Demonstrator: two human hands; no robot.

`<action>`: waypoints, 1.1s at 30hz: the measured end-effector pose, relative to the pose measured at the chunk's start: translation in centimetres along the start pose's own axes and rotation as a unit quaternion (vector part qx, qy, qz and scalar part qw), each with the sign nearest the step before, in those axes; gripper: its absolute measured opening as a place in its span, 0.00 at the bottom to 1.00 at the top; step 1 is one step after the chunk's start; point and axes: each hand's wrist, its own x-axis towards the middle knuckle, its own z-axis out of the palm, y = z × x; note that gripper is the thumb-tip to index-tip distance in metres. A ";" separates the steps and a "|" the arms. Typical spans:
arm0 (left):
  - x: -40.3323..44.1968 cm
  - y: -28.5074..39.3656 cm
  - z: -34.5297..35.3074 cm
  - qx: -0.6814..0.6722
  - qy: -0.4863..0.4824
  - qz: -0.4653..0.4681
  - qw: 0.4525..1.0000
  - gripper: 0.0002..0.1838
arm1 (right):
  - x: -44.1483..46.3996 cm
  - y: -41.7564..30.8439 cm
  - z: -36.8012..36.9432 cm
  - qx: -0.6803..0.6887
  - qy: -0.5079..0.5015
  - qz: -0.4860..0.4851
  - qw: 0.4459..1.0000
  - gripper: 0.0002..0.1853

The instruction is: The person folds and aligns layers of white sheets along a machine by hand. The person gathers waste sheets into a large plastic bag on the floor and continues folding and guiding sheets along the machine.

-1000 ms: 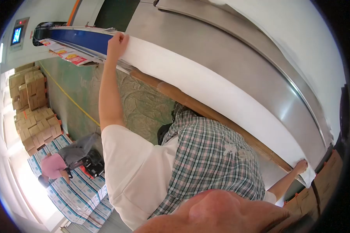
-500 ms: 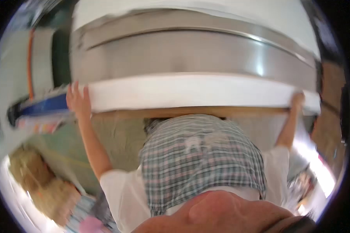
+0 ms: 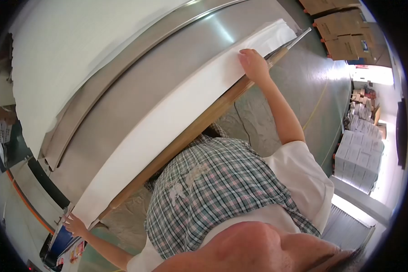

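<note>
A long, flat white strip of folded sheet material [image 3: 156,124] lies along the near edge of a metal table [image 3: 122,106]. My left hand [image 3: 75,225] is at its lower left end, with the fingers spread over the edge there. Toward the other end, my right hand [image 3: 255,65] has its fingers bent over the strip, closed on it. Beyond my right hand, the strip's far end [image 3: 279,32] looks loose and wrinkled. A wide white sheet [image 3: 63,50] covers the back of the table, behind a raised metal bar [image 3: 102,86].
A wooden rail [image 3: 181,136] runs along the table's front, close to my checked apron [image 3: 217,181]. Cardboard boxes [image 3: 344,38] stand at the upper right, and stacked white boxes [image 3: 359,156] stand at right. A blue item [image 3: 61,241] sits beside my left hand.
My view has turned, so the table now runs from lower left to upper right. My right hand shows farther in from the strip's end; the left stays near the opposite end.
</note>
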 end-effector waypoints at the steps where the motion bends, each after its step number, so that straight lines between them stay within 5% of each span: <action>1: 1.9 -1.2 2.3 -0.071 -0.005 0.143 0.987 0.22 | 0.5 1.1 -1.2 0.076 -0.018 0.015 0.997 0.13; 2: 2.0 -1.4 5.0 -0.069 -0.005 0.143 0.987 0.22 | 1.1 3.2 -1.6 0.077 -0.019 0.015 0.997 0.13; 4: -0.9 4.9 -1.0 -0.308 0.001 0.180 0.934 0.21 | 4.1 9.2 -1.2 0.106 0.047 -0.006 0.993 0.13; 8: -9.5 16.8 -15.5 -0.292 -0.072 0.181 0.936 0.22 | 9.8 18.4 -3.2 0.031 0.091 -0.104 0.990 0.14; 13: -12.9 21.7 -19.2 -0.315 -0.103 0.149 0.932 0.25 | 13.5 27.1 -6.3 -0.082 0.145 0.198 0.966 0.19; 14: -13.0 22.1 -19.2 -0.316 -0.113 0.130 0.933 0.26 | 13.3 27.8 -6.7 -0.082 0.146 0.200 0.965 0.19; 16: -13.1 23.1 -19.3 -0.295 -0.119 0.117 0.941 0.26 | 12.8 26.0 -8.5 0.206 -0.088 0.342 0.913 0.20; 22: -13.2 24.0 -19.6 -0.249 -0.136 0.099 0.954 0.25 | 16.3 25.5 -10.0 0.329 0.073 0.185 0.923 0.18; 25: -13.4 24.3 -19.7 -0.242 -0.138 0.092 0.956 0.26 | 19.3 24.8 -10.5 0.362 0.062 0.199 0.909 0.18; 28: -13.4 24.2 -19.7 -0.239 -0.136 0.089 0.957 0.27 | 20.8 23.6 -11.9 0.421 -0.051 0.310 0.851 0.23; 31: -13.6 23.9 -18.9 -0.250 -0.140 0.092 0.954 0.27 | 20.9 25.0 -11.0 0.458 -0.053 0.250 0.851 0.27; 33: -13.5 23.7 -17.8 -0.271 -0.115 0.093 0.951 0.27 | 19.2 26.4 -10.0 0.449 0.077 0.101 0.885 0.18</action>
